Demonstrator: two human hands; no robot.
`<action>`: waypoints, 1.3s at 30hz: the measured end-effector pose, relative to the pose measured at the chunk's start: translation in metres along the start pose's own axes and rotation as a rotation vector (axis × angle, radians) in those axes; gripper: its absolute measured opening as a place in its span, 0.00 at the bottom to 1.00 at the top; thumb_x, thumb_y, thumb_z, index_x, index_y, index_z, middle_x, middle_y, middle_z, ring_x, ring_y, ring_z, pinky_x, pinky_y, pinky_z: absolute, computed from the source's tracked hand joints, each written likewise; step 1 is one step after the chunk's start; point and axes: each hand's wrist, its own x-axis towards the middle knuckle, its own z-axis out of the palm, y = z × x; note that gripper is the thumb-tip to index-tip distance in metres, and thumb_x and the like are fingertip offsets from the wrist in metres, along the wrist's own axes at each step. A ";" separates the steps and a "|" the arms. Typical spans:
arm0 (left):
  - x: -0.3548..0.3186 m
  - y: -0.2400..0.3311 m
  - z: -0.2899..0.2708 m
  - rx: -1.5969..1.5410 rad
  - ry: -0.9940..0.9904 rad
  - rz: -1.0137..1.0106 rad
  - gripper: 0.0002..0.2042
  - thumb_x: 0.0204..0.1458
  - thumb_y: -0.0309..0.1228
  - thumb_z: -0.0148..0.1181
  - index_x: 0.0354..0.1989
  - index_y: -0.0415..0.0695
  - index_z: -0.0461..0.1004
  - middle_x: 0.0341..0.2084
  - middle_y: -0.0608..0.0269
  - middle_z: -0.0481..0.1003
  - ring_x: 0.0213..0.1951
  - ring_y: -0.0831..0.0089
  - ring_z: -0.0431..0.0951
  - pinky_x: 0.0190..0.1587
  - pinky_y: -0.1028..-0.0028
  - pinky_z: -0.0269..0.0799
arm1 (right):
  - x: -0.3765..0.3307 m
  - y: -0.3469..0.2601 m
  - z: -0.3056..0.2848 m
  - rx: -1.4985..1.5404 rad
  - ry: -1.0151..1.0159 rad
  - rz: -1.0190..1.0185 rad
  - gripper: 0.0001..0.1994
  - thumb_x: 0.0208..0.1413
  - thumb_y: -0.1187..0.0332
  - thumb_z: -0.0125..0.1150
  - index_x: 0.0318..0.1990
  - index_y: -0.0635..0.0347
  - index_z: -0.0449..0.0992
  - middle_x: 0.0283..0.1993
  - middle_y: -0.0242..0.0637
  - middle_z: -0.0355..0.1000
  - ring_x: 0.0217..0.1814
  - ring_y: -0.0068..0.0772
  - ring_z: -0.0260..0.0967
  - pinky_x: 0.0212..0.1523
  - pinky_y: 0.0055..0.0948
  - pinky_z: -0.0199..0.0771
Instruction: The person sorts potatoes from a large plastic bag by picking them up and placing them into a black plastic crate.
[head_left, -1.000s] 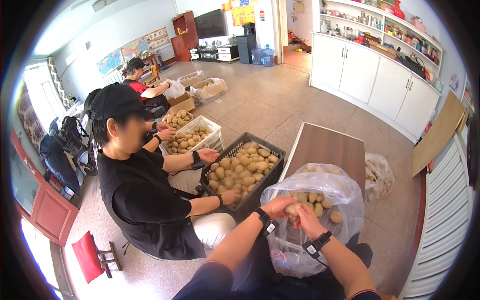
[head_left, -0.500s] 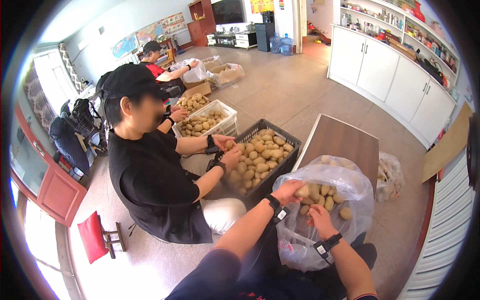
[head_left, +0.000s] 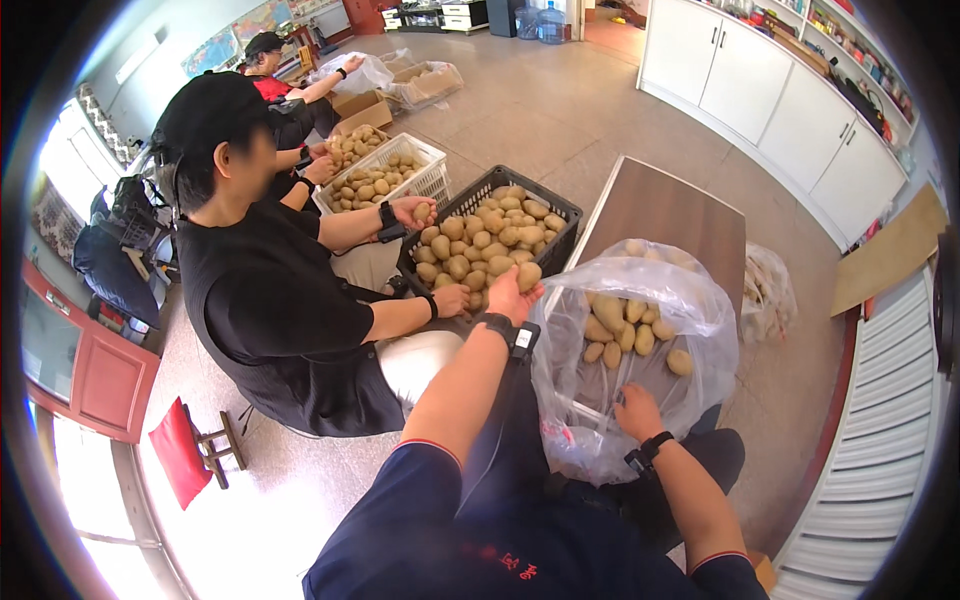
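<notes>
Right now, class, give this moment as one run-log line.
left hand: holds potato at black crate | right hand: at clear bag | bag: potatoes inside

Single head view: left fisheye of the worn pair, wide, upright, dark round rim. Looks from the wearer's head, down and forward over the room. Nearest: wearer's navy shirt [head_left: 480, 545], low in view. A bit farther: left hand [head_left: 511, 297], right hand [head_left: 638, 412], clear plastic bag [head_left: 580, 440]. Far: white cabinets [head_left: 735, 75] at right, edges curving with the lens; blue water jug [head_left: 551, 24] ahead, near top edge.
</notes>
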 end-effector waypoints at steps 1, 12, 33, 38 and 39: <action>0.005 0.001 -0.008 0.000 0.004 -0.002 0.16 0.64 0.39 0.46 0.48 0.38 0.68 0.35 0.53 0.74 0.32 0.60 0.76 0.32 0.64 0.79 | -0.001 -0.004 0.001 -0.061 -0.014 -0.006 0.19 0.49 0.64 0.60 0.48 0.66 0.75 0.54 0.52 0.70 0.55 0.56 0.67 0.56 0.46 0.67; 0.030 0.006 -0.041 -0.195 0.144 0.085 0.15 0.62 0.34 0.48 0.52 0.37 0.66 0.44 0.52 0.72 0.40 0.55 0.75 0.39 0.58 0.79 | -0.010 -0.014 -0.005 -0.135 -0.089 0.037 0.18 0.50 0.62 0.60 0.48 0.60 0.76 0.62 0.49 0.66 0.59 0.59 0.64 0.60 0.46 0.65; 0.059 0.001 -0.055 -0.162 0.059 0.207 0.25 0.63 0.31 0.49 0.65 0.38 0.52 0.64 0.49 0.58 0.57 0.48 0.68 0.57 0.56 0.71 | -0.022 0.005 -0.004 -0.092 -0.028 0.025 0.14 0.48 0.64 0.57 0.41 0.60 0.77 0.60 0.48 0.67 0.61 0.58 0.63 0.60 0.46 0.66; 0.021 0.019 -0.033 -0.138 0.018 0.162 0.22 0.65 0.33 0.46 0.63 0.37 0.54 0.58 0.48 0.63 0.56 0.48 0.70 0.55 0.57 0.74 | -0.009 0.000 -0.014 -0.021 -0.040 0.070 0.21 0.48 0.65 0.60 0.50 0.64 0.71 0.57 0.51 0.67 0.60 0.59 0.62 0.61 0.46 0.63; 0.019 0.021 -0.032 -0.079 -0.030 0.164 0.23 0.65 0.34 0.46 0.65 0.36 0.52 0.59 0.50 0.62 0.58 0.49 0.69 0.57 0.58 0.73 | -0.006 0.002 -0.020 -0.041 -0.046 0.120 0.24 0.49 0.65 0.62 0.54 0.65 0.68 0.58 0.53 0.66 0.61 0.59 0.61 0.64 0.45 0.60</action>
